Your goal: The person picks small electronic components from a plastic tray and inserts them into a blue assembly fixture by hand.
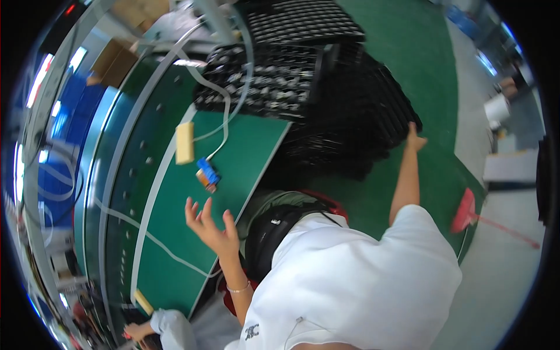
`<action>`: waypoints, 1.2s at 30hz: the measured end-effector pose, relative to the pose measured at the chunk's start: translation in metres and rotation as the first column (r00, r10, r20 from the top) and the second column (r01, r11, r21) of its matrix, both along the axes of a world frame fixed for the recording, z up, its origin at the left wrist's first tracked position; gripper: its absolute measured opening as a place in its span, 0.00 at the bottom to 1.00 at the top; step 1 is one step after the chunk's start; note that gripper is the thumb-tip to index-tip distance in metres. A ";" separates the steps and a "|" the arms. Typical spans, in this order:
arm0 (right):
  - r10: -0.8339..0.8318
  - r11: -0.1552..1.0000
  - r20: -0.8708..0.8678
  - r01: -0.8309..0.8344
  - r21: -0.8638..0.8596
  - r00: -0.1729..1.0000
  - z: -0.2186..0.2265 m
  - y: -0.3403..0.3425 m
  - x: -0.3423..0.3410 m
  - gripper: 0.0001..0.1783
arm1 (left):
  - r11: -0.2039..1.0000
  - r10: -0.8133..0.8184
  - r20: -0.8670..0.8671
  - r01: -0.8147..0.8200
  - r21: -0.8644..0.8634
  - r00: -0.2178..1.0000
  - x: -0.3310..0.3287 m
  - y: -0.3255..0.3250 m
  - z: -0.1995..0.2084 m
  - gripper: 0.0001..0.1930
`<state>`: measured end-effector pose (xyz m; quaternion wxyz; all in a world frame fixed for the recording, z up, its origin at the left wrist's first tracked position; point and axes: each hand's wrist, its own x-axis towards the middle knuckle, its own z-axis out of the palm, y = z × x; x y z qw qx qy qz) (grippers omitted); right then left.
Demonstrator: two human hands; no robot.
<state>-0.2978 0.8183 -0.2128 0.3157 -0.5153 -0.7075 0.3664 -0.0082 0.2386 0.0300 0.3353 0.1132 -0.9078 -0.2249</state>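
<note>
Black mesh trays sit stacked on the green floor beside the table; the right hand rests on the stack's edge, grip unclear. Left hand hovers open, empty — a one-handed pull could tip the stack.

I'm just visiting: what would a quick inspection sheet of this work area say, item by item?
Surface: green table, mostly bare.
Job's things: stack of black trays beside the table; right hand touches its edge.
Clutter: yellow block, small blue and orange device.
Hands: left hand open, fingers spread above the table, holding nothing; right hand flat against the trays, grip unclear.
Cables: white cable runs to the device.
Surroundings: green floor, red broom, another person's hand at the lower left.
</note>
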 end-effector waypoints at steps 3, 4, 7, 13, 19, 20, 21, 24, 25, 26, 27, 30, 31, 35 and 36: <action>0.281 0.834 -0.242 -0.111 0.541 0.929 0.064 -0.071 -0.031 0.47 | 0.991 0.131 0.009 -0.131 -0.013 0.991 0.012 -0.010 0.001 0.21; 0.433 0.718 -0.305 -0.120 0.685 0.848 0.115 -0.115 -0.029 0.41 | 0.993 0.119 0.037 -0.119 -0.002 0.992 0.013 -0.013 0.000 0.21; 0.856 0.517 -0.370 -0.578 0.631 0.362 0.249 -0.271 0.006 0.28 | 0.995 0.088 0.029 -0.089 0.034 0.996 0.009 -0.020 -0.003 0.21; 0.685 -0.691 0.286 -0.471 0.548 -0.670 0.243 -0.495 0.063 0.25 | 0.995 0.094 -0.060 -0.092 0.023 0.994 0.005 -0.021 0.004 0.20; 0.364 -0.905 0.731 -0.034 0.424 -0.577 0.201 -0.596 0.078 0.25 | 0.979 0.197 -0.019 -0.196 0.062 0.980 0.026 -0.030 -0.004 0.18; 0.136 -0.987 0.794 -0.010 0.162 -0.593 0.204 -0.604 0.078 0.23 | 0.981 0.187 -0.023 -0.185 0.063 0.982 0.024 -0.030 -0.004 0.18; 0.142 -0.987 0.797 -0.018 0.162 -0.588 0.214 -0.610 0.078 0.23 | 0.978 0.191 -0.036 -0.187 0.087 0.981 0.022 -0.029 -0.004 0.18; 0.084 -0.995 0.694 -0.094 0.024 -0.715 0.230 -0.614 0.059 0.21 | 0.980 0.179 -0.091 -0.169 0.107 0.980 0.000 -0.034 0.007 0.17; 0.191 -0.973 0.364 -0.127 0.194 -0.912 0.227 -0.616 0.045 0.21 | 0.981 0.174 -0.130 -0.161 0.104 0.976 -0.011 -0.037 0.015 0.17; 0.215 -0.916 -0.024 -0.210 0.342 -0.976 0.229 -0.616 0.035 0.20 | 0.983 0.166 -0.135 -0.153 0.102 0.977 -0.019 -0.042 0.024 0.17; 0.349 -0.864 -0.121 -0.370 0.341 -0.929 0.242 -0.611 0.026 0.20 | 0.985 0.165 -0.189 -0.151 0.084 0.968 -0.029 -0.049 0.030 0.16; 0.528 -0.583 -0.435 -0.683 0.439 -0.730 0.268 -0.603 -0.012 0.20 | 0.987 0.159 -0.290 -0.147 0.061 0.944 -0.069 -0.072 0.045 0.14; 0.603 -0.498 -0.439 -0.745 0.445 -0.666 0.275 -0.596 -0.025 0.20 | 0.971 0.152 -0.352 -0.074 0.225 0.923 -0.086 -0.083 0.047 0.13; 0.807 -0.188 -0.340 -0.756 0.627 -0.483 0.300 -0.582 -0.050 0.21 | 0.780 -0.002 -0.275 0.174 0.602 0.961 -0.194 -0.123 0.038 0.08; 0.855 -0.077 -0.275 -0.632 0.771 -0.440 0.299 -0.586 -0.054 0.21 | 0.773 -0.093 -0.223 0.211 0.598 0.970 -0.227 -0.130 0.032 0.07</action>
